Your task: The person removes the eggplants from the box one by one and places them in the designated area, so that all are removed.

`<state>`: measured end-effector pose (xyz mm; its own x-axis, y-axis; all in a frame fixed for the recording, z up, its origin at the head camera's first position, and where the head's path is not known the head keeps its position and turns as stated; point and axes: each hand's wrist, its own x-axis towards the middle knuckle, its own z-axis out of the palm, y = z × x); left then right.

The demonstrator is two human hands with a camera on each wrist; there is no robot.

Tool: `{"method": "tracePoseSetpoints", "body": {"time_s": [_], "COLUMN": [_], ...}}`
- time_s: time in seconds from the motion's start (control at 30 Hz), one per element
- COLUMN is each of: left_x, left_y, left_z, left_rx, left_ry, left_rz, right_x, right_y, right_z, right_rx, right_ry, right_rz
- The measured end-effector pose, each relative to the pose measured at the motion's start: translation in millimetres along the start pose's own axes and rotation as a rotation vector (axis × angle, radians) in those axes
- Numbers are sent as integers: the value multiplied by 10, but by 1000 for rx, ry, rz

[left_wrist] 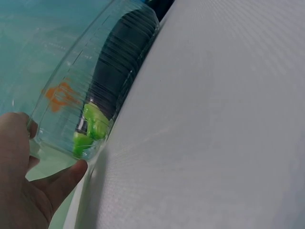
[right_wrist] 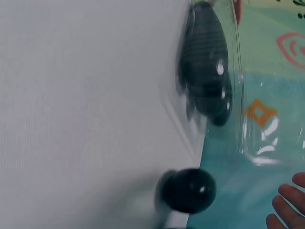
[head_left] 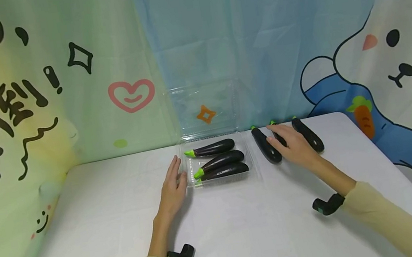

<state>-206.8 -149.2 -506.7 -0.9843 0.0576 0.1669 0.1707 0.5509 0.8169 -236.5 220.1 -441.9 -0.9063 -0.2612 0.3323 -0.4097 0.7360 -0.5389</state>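
Note:
A clear plastic clamshell box [head_left: 253, 170] stands with its lid raised, and three dark eggplants [head_left: 215, 147] with green stem ends lie inside. My left hand [head_left: 169, 192] rests against the box's left side, fingers fairly straight; the left wrist view has its thumb [left_wrist: 71, 174] at the box's corner. To the right of the box, my right hand [head_left: 295, 145] reaches over a partly hidden eggplant [head_left: 279, 138], its fingers extended. One eggplant [head_left: 265, 144] lies left of that hand and another [head_left: 308, 134] right of it. Fingers [right_wrist: 286, 205] show at the right wrist view's edge.
A white table [head_left: 247, 238] carries everything. Behind it hangs a printed curtain [head_left: 190, 27], close to the raised lid [head_left: 200, 93]. Each wrist wears a black camera mount, one on the left [head_left: 181, 255] and one on the right [head_left: 328, 205].

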Motion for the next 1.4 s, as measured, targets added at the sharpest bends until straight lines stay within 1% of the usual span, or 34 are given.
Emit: {"method": "tracePoseSetpoints", "body": {"time_s": [0.07,0.23,0.4,0.67,0.97,1.07,1.27,1.4], "left_x": [-3,-3,3,12,6,3,2,3], "left_y": [-2,-11,-22,-20,-23,-22,-14,-15], "left_z": [-3,-2,1,8,11,8,5,4], "left_rx": [2,1,5,8,11,10,4,0], "left_ry": [-1,3,3,1,2,4,5,5], "left_rz": [-4,2,12,12,8,9,15,20], "right_x": [-2,-2,1,17,93,134,210,274], "right_y": [-53,-158,-280,-435,-582,-636,-732,-774], "right_z": [21,87,123,181,283,323,384,433], "right_rx": [13,36,50,55,38,32,26,9], "right_ry": [-28,-57,-88,-160,-233,-262,-329,-351], "right_rz": [-7,-50,-67,-101,-152,-160,-150,-168]}}
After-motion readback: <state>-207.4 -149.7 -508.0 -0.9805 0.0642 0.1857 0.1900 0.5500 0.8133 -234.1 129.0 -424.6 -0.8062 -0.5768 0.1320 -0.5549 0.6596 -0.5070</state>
